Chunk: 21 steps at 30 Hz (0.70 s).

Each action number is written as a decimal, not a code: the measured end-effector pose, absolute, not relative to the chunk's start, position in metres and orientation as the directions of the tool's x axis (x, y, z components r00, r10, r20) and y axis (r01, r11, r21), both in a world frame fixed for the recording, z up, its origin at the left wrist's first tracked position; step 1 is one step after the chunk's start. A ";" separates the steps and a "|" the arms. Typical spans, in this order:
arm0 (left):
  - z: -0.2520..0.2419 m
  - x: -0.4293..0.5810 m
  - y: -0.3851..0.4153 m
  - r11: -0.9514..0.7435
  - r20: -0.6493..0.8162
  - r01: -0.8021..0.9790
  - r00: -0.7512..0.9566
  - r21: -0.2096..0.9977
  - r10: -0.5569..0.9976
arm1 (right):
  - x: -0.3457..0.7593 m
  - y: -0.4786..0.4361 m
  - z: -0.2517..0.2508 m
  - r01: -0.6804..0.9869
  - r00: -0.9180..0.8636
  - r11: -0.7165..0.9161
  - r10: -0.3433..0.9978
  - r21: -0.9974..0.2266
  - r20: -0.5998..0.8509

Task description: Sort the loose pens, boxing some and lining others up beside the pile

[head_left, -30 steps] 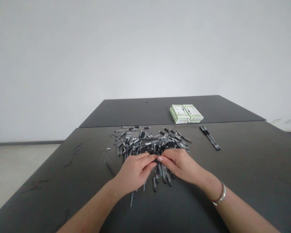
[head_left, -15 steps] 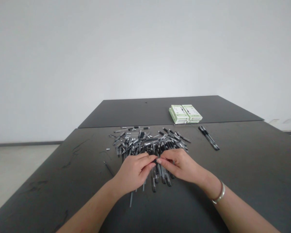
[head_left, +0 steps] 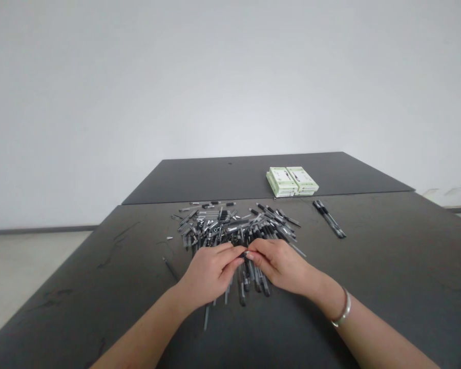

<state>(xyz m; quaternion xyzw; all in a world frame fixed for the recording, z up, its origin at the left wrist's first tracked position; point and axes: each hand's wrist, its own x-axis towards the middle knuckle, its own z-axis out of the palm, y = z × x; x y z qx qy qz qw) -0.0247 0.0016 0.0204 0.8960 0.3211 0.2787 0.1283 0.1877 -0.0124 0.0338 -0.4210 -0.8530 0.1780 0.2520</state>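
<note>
**Left hand (head_left: 209,272) and right hand (head_left: 279,265), half closed, over a pile of pens (head_left: 234,230)**

Fingertips meet on a dark pen (head_left: 245,254) at the pile's near edge; a light fingertip pinch suits pens this slim and tangled. Fingers hide the pen's middle, so neither hand's grip can be confirmed. Pens beneath the palms are partly hidden. Beyond lie a small pen bundle (head_left: 329,219) and two green-and-white boxes (head_left: 292,181) on the dark table (head_left: 372,256).

A heap of pens (head_left: 230,230) lies on the surface (head_left: 369,266), a row of pens (head_left: 329,219) to its right, boxes (head_left: 292,181) behind.
</note>
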 end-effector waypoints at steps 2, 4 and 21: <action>0.019 -0.025 0.002 -0.777 0.434 0.506 0.645 0.374 0.629 | 0.187 -0.013 0.033 0.637 -0.518 0.562 0.819 -0.528 0.246; 0.017 -0.025 0.003 -0.801 0.459 0.501 0.656 0.328 0.599 | 0.186 -0.014 0.032 0.636 -0.499 0.527 0.838 -0.564 0.220; 0.024 -0.032 0.006 -0.760 0.565 0.632 0.575 0.153 0.592 | 0.189 -0.007 0.031 0.534 -0.353 0.385 0.910 -0.753 0.215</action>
